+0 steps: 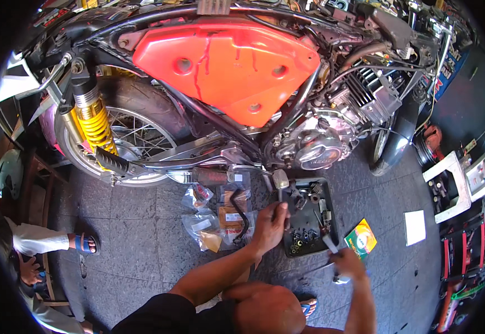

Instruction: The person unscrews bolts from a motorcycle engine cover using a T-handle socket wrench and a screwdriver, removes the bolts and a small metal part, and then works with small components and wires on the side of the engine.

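My left hand (pixel 270 225) is closed around a slim dark metal rod (pixel 280 199). The rod stands upright below the grey end of a foot pedal (pixel 280 179) on the motorcycle; I cannot tell whether the two touch. Lower right, my right hand (pixel 349 264) is smeared by motion and grips a light grey, flat-looking tool (pixel 330 244) of unclear kind. Between and beyond my hands lies a dark parts tray (pixel 334 220) with bolts, nuts and small metal pieces. Left of my left hand, a bent black lever (pixel 243 214) lies on plastic packets (pixel 202 225).
The motorcycle, with a red side panel (pixel 225 78), yellow shock spring (pixel 96 129) and engine (pixel 320 142), spans the far side. A yellow-green packet (pixel 362 236) and white paper (pixel 415 227) lie right. Another person's hand (pixel 29 271) and sandalled foot (pixel 86 243) are at left.
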Demonstrator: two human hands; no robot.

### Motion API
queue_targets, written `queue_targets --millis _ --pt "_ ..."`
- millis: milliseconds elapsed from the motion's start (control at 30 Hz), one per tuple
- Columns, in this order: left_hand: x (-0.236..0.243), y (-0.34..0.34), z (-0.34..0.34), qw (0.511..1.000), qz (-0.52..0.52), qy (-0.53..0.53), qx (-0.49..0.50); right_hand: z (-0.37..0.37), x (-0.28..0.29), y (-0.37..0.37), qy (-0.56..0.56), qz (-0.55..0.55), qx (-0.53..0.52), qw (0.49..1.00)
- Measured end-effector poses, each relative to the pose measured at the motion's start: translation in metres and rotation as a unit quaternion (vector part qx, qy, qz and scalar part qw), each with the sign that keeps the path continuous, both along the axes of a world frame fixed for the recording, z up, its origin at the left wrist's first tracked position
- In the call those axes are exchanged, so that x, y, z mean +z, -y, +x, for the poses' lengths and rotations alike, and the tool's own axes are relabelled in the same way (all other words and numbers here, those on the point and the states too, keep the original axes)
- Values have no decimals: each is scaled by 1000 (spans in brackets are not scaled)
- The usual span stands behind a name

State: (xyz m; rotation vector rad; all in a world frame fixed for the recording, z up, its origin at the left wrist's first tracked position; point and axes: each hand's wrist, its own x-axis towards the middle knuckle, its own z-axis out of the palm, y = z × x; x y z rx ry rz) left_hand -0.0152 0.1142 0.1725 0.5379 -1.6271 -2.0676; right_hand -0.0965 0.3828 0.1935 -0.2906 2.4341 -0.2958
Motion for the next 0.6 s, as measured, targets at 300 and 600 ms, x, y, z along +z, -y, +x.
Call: queue_targets --millis 300,600 --pt "28 -10 -17 995 -67 -68 -25 55 110 28 -2 -497 -140 856" --pt "34 5 -55 995 62 -74 -38 86 75 98 -280 -417 -42 864"
